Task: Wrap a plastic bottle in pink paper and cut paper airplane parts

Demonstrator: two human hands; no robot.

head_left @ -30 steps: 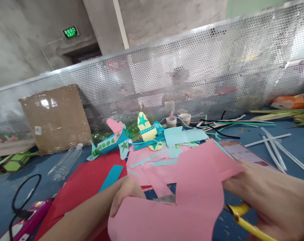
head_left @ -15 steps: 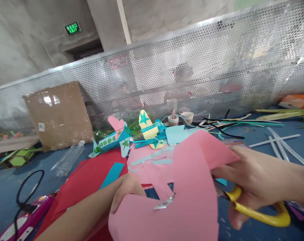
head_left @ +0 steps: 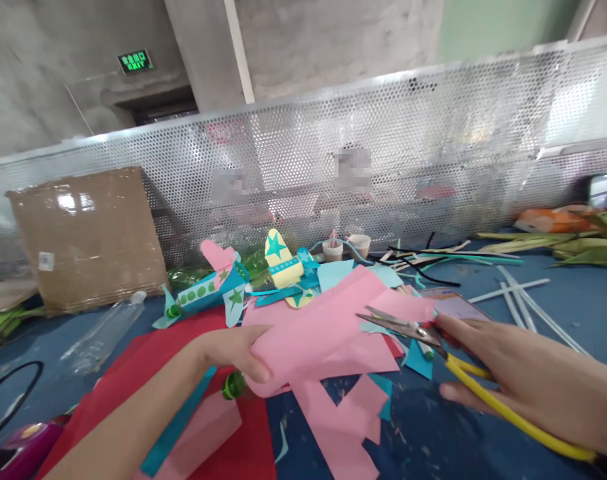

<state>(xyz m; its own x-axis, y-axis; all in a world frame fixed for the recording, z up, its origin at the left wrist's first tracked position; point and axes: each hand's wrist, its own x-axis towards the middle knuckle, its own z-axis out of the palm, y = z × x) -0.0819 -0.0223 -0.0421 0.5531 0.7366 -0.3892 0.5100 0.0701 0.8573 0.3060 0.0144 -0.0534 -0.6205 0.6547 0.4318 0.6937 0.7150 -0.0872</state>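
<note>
My left hand (head_left: 241, 350) grips the left end of a sheet of pink paper (head_left: 308, 327), which is curled over. A green bottle neck (head_left: 233, 385) pokes out below that end; how far the bottle reaches under the paper is hidden. My right hand (head_left: 513, 373) holds yellow-handled scissors (head_left: 413, 333), their blades slightly apart and in front of the paper. Its fingertips are at the paper's right tip. Pink paper offcuts (head_left: 333, 427) lie below on the blue table. Behind the sheet are two bottle planes, one with blue paper (head_left: 203, 290) and one with yellow paper (head_left: 286, 270).
Red paper (head_left: 248, 440) spreads under my left arm. A clear bottle (head_left: 103, 333), a cardboard sheet (head_left: 93, 240) and a purple tool with a black cord (head_left: 28, 447) are at left. Paper cups (head_left: 359, 245), thin sticks and white tubes (head_left: 513, 293) lie towards the perforated metal screen (head_left: 303, 167).
The pink paper has moved away from me and now lies curled and slanting. The scissor blades have come into view in front of it. Pink offcuts and a green bottle neck now show.
</note>
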